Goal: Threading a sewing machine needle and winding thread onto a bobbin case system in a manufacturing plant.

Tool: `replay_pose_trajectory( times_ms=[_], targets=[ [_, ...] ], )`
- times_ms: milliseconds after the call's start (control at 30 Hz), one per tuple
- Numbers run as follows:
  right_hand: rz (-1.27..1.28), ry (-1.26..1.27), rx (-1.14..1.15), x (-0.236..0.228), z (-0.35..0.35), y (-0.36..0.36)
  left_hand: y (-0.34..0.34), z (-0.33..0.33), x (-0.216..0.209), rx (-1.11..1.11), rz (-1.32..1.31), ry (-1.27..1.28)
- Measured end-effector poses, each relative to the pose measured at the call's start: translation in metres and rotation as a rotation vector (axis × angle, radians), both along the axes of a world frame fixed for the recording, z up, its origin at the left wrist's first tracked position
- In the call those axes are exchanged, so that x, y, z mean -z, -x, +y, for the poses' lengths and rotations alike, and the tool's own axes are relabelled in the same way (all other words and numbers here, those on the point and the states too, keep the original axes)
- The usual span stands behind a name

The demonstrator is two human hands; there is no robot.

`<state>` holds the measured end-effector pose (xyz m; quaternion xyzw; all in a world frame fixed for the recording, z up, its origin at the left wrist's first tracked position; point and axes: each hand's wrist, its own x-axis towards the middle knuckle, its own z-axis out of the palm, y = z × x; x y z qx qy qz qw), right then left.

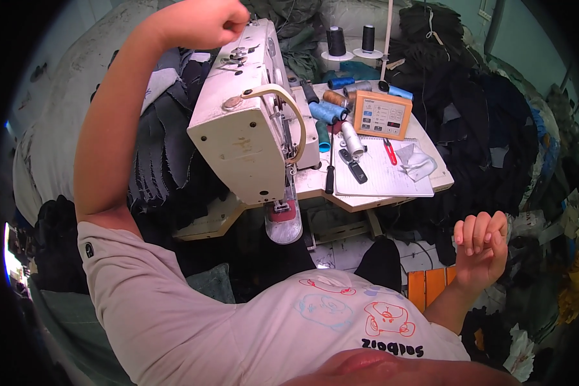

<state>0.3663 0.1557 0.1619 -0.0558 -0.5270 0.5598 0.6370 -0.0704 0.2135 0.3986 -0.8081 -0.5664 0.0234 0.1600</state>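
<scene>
Raised at the far left, my left hand [202,24] is closed beside the back end of a white industrial sewing machine [238,151]. Its fingers curl inward, and anything inside them is hidden. My right hand [484,248] is lifted in the air at the right, apart from the table, with the fingers bent toward the palm and nothing visible in them. Below the machine's head, the needle area [281,207] and its narrow rounded bed [284,228] show no cloth.
On the white machine table [441,177] lie thread cones [328,111], a control panel [383,114], a notebook [373,183], red snips [390,152] and a screwdriver [330,174]. Dark fabric heaps [460,122] flank the right; cut grey pieces [164,145] hang left. An orange slatted surface [424,288] is low right.
</scene>
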Motion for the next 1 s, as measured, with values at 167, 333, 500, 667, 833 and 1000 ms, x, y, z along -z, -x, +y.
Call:
replay_pose_trajectory(
  times_ms=[167,333,500,667,833,1000],
  targets=[
    [-0.011,0.054,0.072,0.0,0.0,-0.009,-0.005,-0.018,0.017,0.164,-0.096,-0.157],
    [-0.049,0.059,0.086,0.0,-0.002,-0.01,-0.022,0.004,-0.001,-0.079,0.122,0.06],
    [-0.065,0.102,0.135,0.0,-0.006,-0.013,-0.002,-0.007,-0.004,-0.052,-0.007,0.039],
    [-0.077,0.148,0.152,-0.002,-0.002,-0.01,-0.005,-0.008,0.013,0.113,0.008,-0.038],
    [-0.11,0.106,0.089,-0.002,0.001,0.001,-0.009,0.006,0.003,0.076,0.037,0.065],
    [-0.118,0.151,0.116,-0.004,0.001,0.003,-0.003,-0.008,0.011,0.02,0.117,-0.098]
  ],
)
